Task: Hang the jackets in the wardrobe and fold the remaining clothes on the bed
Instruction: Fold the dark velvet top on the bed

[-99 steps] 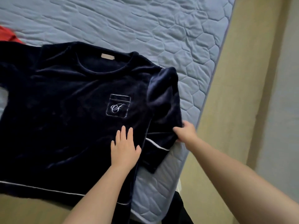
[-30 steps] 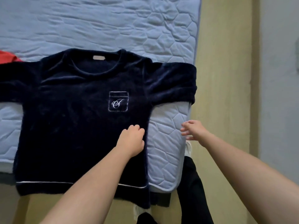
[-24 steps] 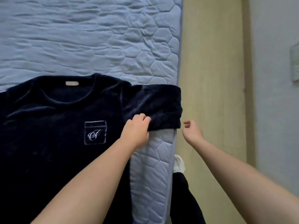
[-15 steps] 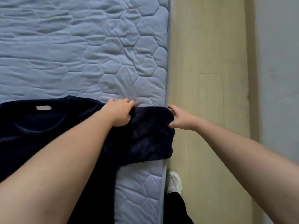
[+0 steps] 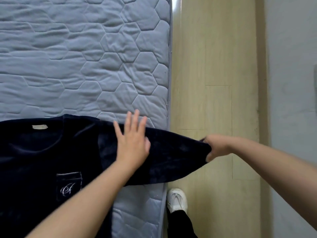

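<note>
— Where is the dark navy top (image 5: 42,160) from where you stand?
— Flat on the bed (image 5: 85,57), front up, along the near side of the quilted blue mattress. I can see the pale label (image 5: 39,127) inside the neck and the chest pocket (image 5: 68,184) with its stitched monogram.
— And the hands?
— Well apart. The left hand (image 5: 133,141) lies flat on the cloth where the sleeve (image 5: 171,155) leaves the shoulder, fingers straight and spread, the fingertips reaching just onto the mattress beyond.
— The other one?
— The right hand (image 5: 217,146) grips the cuff end, fingers curled round it. It is out past the edge of the mattress, over the light wooden floor (image 5: 214,66), so the sleeve runs stretched between the two hands.
— Anything else down there?
— A white shoe (image 5: 177,200) on the floor just beside the bed, with a dark trouser leg above it, and the grey wall (image 5: 291,83) off to the right.
</note>
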`<state>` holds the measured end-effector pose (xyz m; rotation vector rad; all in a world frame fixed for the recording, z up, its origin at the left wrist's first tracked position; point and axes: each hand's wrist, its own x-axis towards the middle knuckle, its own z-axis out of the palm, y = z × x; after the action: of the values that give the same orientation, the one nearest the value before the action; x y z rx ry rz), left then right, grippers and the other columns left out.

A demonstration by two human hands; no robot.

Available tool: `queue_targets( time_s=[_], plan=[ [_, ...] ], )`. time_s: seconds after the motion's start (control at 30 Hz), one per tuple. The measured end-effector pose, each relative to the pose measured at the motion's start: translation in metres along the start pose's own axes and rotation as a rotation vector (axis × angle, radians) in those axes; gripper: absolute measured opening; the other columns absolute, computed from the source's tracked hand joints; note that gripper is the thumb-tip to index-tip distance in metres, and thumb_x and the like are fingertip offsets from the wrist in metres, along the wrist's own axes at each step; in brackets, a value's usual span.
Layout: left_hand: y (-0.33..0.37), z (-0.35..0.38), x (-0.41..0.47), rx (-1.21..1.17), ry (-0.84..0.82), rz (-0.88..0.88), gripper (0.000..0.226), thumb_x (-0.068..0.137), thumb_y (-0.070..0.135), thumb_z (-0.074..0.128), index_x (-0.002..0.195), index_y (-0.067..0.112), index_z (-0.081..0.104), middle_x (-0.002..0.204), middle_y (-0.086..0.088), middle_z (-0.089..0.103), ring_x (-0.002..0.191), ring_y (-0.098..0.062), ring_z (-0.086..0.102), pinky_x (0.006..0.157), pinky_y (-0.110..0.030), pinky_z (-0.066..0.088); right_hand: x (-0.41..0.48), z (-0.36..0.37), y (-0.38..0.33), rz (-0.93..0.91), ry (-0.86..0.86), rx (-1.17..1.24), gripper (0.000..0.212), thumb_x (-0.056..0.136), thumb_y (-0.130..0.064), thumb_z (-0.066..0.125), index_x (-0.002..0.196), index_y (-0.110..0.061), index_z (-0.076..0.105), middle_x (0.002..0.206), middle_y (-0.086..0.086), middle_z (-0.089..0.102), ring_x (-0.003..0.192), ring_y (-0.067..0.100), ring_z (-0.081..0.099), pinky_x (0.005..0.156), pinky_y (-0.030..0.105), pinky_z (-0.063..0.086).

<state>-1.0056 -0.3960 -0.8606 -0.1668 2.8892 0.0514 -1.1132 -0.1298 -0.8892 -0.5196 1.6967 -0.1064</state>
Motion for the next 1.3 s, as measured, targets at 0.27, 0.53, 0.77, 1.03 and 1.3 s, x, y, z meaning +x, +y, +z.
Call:
queue_targets(
  time_s=[0.27, 0.53, 0.77, 1.03, 1.3],
  plan=[
    [0.052, 0.026, -0.043, -0.07, -0.507, -0.167, 0.074, 0.097, 0.048, 0.033, 0.15, 0.024, -0.013, 0.156, -0.011, -0.021, 0.143, -0.036, -0.011, 0.107, -0.066, 0.017, -0.043, 0.009, 0.038, 0.195, -0.017, 0.078, 0.025, 0.074, -0.01, 0.059, 0.09, -0.029, 0.058, 0.082, -0.01, 0.064, 0.077, 0.008, 0.06, 0.063, 0.02, 0.046],
    [0.064, -0.064, -0.071, -1.017, -0.341, -0.159, 0.025, 0.088, 0.011, 0.049, 0.106, 0.025, 0.058, 0.103, 0.009, 0.063, 0.097, -0.004, 0.058, 0.086, -0.025, 0.047, -0.118, 0.018, -0.017, 0.186, 0.014, 0.814, 0.021, 0.085, -0.024, 0.063, 0.098, -0.008, 0.067, 0.084, 0.011, 0.07, 0.074, 0.025, 0.067, 0.069, 0.031, 0.053],
    [0.035, -0.119, -0.149, -1.459, -0.524, -0.111, 0.086, 0.066, 0.051, 0.071, 0.138, 0.036, 0.027, 0.13, 0.019, 0.047, 0.12, 0.006, 0.046, 0.099, -0.017, 0.04, -0.145, 0.031, -0.149, -0.103, -0.17, 1.429, 0.071, 0.08, -0.056, 0.044, 0.123, -0.002, 0.059, 0.113, 0.018, 0.066, 0.096, 0.031, 0.065, 0.085, 0.038, 0.048],
    [-0.131, -0.12, -0.269, -1.43, 0.126, -0.629, 0.05, 0.079, -0.011, 0.047, 0.101, 0.032, 0.059, 0.091, 0.013, 0.066, 0.083, 0.006, 0.06, 0.074, -0.008, 0.044, -0.092, 0.103, -0.329, -0.278, -0.27, 1.302, 0.06, 0.087, -0.053, 0.036, 0.121, -0.01, 0.06, 0.108, 0.006, 0.07, 0.086, 0.019, 0.067, 0.075, 0.034, 0.051],
    [-0.298, -0.045, -0.403, -1.069, 0.064, -1.444, 0.051, 0.097, 0.027, 0.041, 0.144, 0.012, 0.028, 0.144, -0.014, 0.041, 0.125, -0.033, 0.044, 0.101, -0.04, 0.033, -0.031, 0.161, -0.419, -0.002, 0.005, 0.688, 0.038, 0.099, -0.04, 0.039, 0.121, -0.015, 0.058, 0.106, 0.001, 0.071, 0.093, 0.019, 0.067, 0.078, 0.032, 0.049]
  ],
)
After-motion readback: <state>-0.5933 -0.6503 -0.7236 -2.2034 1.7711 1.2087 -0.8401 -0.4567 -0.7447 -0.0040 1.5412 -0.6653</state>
